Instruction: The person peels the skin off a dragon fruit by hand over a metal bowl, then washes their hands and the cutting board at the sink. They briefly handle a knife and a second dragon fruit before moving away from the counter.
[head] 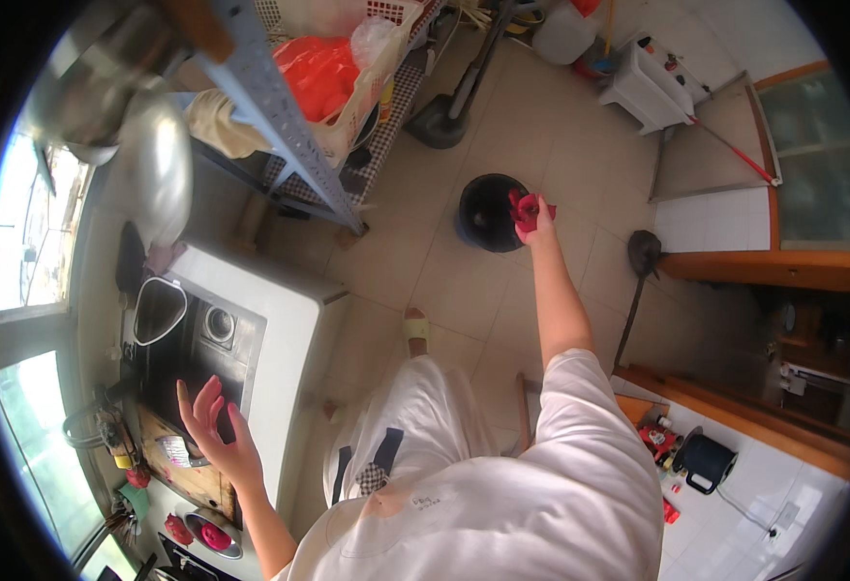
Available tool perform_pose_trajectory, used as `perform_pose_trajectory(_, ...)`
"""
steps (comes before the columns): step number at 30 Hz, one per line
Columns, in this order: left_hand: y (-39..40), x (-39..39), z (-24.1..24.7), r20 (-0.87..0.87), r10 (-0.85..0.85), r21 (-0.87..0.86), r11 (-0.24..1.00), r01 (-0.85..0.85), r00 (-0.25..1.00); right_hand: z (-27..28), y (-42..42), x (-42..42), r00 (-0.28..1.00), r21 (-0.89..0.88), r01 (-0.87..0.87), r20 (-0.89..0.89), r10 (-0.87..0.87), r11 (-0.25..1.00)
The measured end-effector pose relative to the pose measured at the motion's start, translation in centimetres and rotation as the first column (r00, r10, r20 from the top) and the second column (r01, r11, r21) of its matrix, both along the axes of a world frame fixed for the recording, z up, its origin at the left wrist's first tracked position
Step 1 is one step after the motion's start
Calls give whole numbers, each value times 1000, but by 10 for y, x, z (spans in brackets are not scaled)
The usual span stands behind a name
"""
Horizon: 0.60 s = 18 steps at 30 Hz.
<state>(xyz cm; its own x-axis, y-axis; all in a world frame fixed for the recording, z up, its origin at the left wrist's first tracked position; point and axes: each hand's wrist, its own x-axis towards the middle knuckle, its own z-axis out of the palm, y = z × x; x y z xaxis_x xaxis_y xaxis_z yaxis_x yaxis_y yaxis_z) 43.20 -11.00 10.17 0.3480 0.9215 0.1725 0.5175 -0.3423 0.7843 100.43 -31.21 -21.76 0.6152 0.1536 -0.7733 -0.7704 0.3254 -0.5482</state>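
Observation:
My right hand point(539, 231) reaches forward, gripping dark red pieces of fruit peel point(524, 209) that look like dragon fruit skin. Below it on the floor stands a round black bin point(484, 221); the peel is over its right rim. My left hand point(223, 439) is raised with fingers apart and holds nothing. It is nearest to the sink point(254, 356) and a stained wooden cutting board point(158, 436), on which lies a shiny flat item I cannot identify. Farther down the counter, a metal bowl point(235, 548) holds a peeled magenta fruit point(214, 536), beside a red dragon fruit point(178, 530).
A blue-grey metal rack point(280, 123) and a plastic basket point(367, 102) stand at upper left. A black dustpan point(439, 123) lies on the tiled floor point(497, 305). A white stool point(650, 87) is at upper right, wooden cabinets point(752, 263) at right, and a dark kettle point(707, 461) at lower right.

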Motion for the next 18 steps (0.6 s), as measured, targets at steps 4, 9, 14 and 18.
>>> perform_pose_trajectory(4,-9,27,-3,-134,28,-41,999,-33,991,-15,15,16,983,-155,-44,-182,16,987)
perform_pose_trajectory(9,-3,37,-8,-127,50,-146,987,-69,991,-10,-1,31,977,-37,149,-152,-153,988)
perform_pose_trajectory(14,2,13,-17,60,149,-389,914,-114,987,60,6,-9,996,516,-48,-39,79,855)
perform_pose_trajectory(18,1,-14,-8,301,306,-658,752,-35,903,151,41,-85,945,766,-281,116,305,578)
